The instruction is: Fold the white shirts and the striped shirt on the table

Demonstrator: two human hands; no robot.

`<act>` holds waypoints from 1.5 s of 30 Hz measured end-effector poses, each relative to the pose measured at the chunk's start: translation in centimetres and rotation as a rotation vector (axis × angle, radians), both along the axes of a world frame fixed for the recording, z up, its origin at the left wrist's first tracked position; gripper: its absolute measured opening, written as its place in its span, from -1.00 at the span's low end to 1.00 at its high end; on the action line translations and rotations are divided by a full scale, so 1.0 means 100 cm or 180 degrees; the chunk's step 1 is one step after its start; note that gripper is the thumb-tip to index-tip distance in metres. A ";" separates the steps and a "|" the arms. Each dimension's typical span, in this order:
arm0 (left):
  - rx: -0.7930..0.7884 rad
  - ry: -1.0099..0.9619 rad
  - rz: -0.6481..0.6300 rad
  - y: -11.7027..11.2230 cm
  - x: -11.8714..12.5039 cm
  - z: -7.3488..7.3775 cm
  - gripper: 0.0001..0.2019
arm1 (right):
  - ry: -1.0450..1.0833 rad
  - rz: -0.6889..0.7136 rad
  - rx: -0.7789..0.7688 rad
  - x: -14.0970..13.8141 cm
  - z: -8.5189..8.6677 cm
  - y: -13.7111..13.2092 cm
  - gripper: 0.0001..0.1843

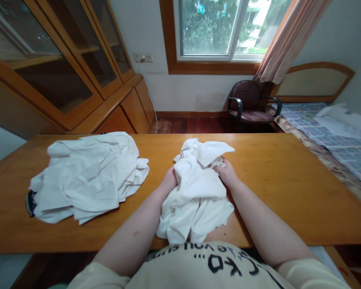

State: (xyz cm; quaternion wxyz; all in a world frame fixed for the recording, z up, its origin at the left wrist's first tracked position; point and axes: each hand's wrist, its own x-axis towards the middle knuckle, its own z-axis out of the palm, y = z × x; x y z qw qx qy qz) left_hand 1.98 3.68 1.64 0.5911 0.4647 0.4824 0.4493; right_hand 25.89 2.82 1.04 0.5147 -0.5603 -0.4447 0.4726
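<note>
A crumpled white garment (198, 188) lies bunched on the wooden table (289, 180) in front of me, its lower part hanging over the near edge. My left hand (168, 180) grips its left side, fingers buried in the cloth. My right hand (227, 172) holds its right side near the top, fingers closed into the fabric.
A heap of white clothes (87, 176) sits on the left part of the table. A dark armchair (249, 104) stands under the window beyond the table. A bed (337, 136) lies at the right, a wooden glass-door cabinet (63, 72) at the left.
</note>
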 end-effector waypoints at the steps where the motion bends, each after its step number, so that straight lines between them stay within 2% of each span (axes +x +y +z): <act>1: -0.0015 -0.0045 0.0104 0.003 -0.004 0.001 -0.64 | -0.0150 -0.0163 0.0039 0.005 0.000 0.001 -0.57; 5: -0.0199 -0.0580 0.0457 0.014 -0.018 0.005 -0.55 | -0.0960 -0.0541 0.0202 0.021 0.000 0.006 -0.69; 7: -0.0158 -0.0516 0.0554 0.018 -0.026 0.005 -0.55 | -0.1181 -0.0620 0.0202 0.027 -0.003 0.009 -0.74; 12: -0.0050 0.1044 0.0824 0.023 -0.048 0.007 -0.63 | -0.1582 -0.1159 -0.0114 0.048 -0.010 0.015 -0.69; 14: 0.0009 0.1268 0.0821 0.024 -0.053 0.010 -0.64 | -0.1838 -0.1473 -0.0253 0.057 -0.011 0.018 -0.56; 15: 0.0019 0.1122 0.0777 0.025 -0.054 0.012 -0.64 | -0.1993 -0.1658 -0.0262 0.061 -0.010 0.018 -0.47; 17: 0.0009 0.0420 0.0720 0.025 -0.053 0.017 -0.64 | -0.2304 -0.2020 -0.0081 0.063 -0.007 0.018 -0.27; 19: 0.0011 -0.0401 0.0645 0.025 -0.049 0.021 -0.67 | -0.2539 -0.2188 0.0351 0.060 -0.004 0.015 -0.23; 21: 0.0038 -0.0913 0.0459 0.024 -0.045 0.023 -0.64 | -0.2608 -0.1831 0.0898 0.051 -0.001 0.010 -0.32; 23: 0.0044 -0.1081 0.0164 0.022 -0.043 0.023 -0.52 | -0.2606 -0.0930 0.1213 0.040 -0.001 0.005 -0.40; 25: 0.0025 -0.1018 -0.0141 0.018 -0.043 0.020 -0.39 | -0.2677 0.0015 0.1079 0.028 -0.004 0.002 -0.37; 27: -0.0020 -0.0786 -0.0484 0.014 -0.043 0.016 -0.28 | -0.2880 0.0503 0.0709 0.018 -0.009 0.002 -0.22; 30: -0.0032 -0.0178 -0.1022 0.009 -0.043 0.012 -0.17 | -0.3049 0.0427 0.0368 0.012 -0.015 0.006 -0.07; 34: 0.0234 0.0539 -0.1358 0.007 -0.043 0.010 -0.12 | -0.2817 -0.0184 0.0160 0.022 -0.011 0.012 -0.26; 37: 0.0452 0.0746 -0.1123 0.013 -0.045 0.006 -0.20 | -0.2893 -0.1096 0.0071 0.039 -0.006 0.014 -0.27; 40: 0.0434 0.0772 -0.0431 0.024 -0.048 0.001 -0.25 | -0.3226 -0.1821 -0.0252 0.051 -0.005 0.015 -0.10; 43: 0.0245 0.0541 0.0247 0.031 -0.050 -0.001 -0.32 | -0.3580 -0.1768 -0.0846 0.053 -0.005 0.016 -0.02; 45: 0.0145 0.0333 0.0421 0.032 -0.049 0.001 -0.39 | -0.3812 -0.1628 -0.0910 0.048 -0.003 0.014 -0.08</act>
